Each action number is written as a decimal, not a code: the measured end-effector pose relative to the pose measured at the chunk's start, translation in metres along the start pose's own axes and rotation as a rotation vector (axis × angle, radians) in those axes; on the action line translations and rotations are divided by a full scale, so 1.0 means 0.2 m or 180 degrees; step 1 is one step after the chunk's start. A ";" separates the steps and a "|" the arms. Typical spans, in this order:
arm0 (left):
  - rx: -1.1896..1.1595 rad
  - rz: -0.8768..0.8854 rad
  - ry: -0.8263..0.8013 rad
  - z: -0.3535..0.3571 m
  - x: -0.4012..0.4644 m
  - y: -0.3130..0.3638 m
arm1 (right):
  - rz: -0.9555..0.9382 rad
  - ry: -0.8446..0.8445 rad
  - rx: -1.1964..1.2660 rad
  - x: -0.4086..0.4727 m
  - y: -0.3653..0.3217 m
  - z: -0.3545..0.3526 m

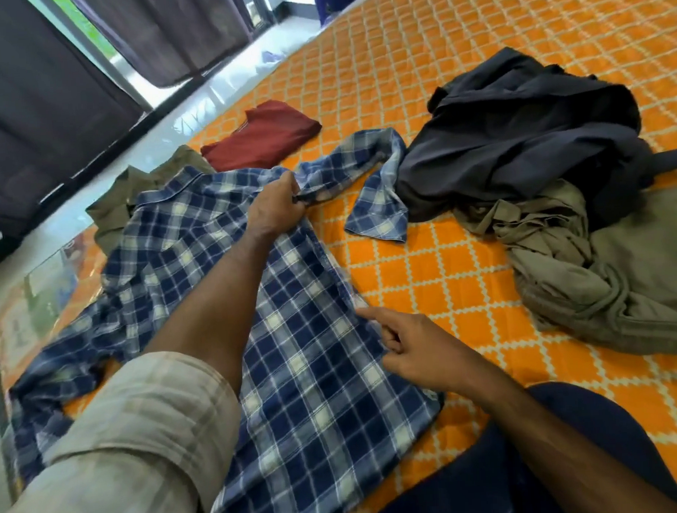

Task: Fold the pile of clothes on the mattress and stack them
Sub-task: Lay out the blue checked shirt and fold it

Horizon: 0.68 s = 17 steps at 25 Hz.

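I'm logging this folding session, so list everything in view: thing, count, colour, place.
plaid shirt: 1, blue and white, spread flat on the mattress in front of the person
red garment: 1, dark red, folded, far left of the mattress
olive garment: 1, olive green, partly under the plaid shirt's collar end
dark clothes: heap, count unclear, navy to black, right side
khaki clothes: heap, count unclear, below the dark heap
mattress: 1, orange with white diamond lattice
curtains: dark, upper left
left hand: 1, gripping the shirt at the sleeve
right hand: 1, forefinger on the shirt's right edge
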State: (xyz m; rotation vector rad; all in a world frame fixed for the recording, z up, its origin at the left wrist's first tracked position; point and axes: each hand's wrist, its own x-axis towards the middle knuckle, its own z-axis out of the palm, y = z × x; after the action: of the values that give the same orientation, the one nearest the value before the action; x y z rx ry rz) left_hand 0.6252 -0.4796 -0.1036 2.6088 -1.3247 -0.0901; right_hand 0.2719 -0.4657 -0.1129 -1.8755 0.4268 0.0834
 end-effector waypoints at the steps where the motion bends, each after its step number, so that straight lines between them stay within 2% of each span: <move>1: 0.0103 0.0061 0.0041 -0.02 -0.04 -0.04 | -0.0037 -0.0089 -0.0092 0.00 -0.04 0.05; 8: 0.0441 0.0228 0.0470 -0.09 -0.36 -0.35 | 0.0007 -0.0605 -0.0956 0.05 -0.14 0.36; 12: 0.0368 -0.0007 0.0474 0.03 -0.54 -0.50 | 0.0084 -0.0841 -0.1782 0.07 -0.17 0.48; 17: 0.0255 -0.0132 0.0566 0.16 -0.64 -0.57 | 0.0256 -0.1145 -0.1760 0.05 -0.11 0.54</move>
State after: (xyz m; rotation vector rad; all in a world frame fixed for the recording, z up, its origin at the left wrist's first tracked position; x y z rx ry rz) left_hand 0.6341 -0.3169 -0.1655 2.6388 -1.2373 0.1881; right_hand 0.3049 -0.3615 -0.1326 -2.3202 0.2406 0.6378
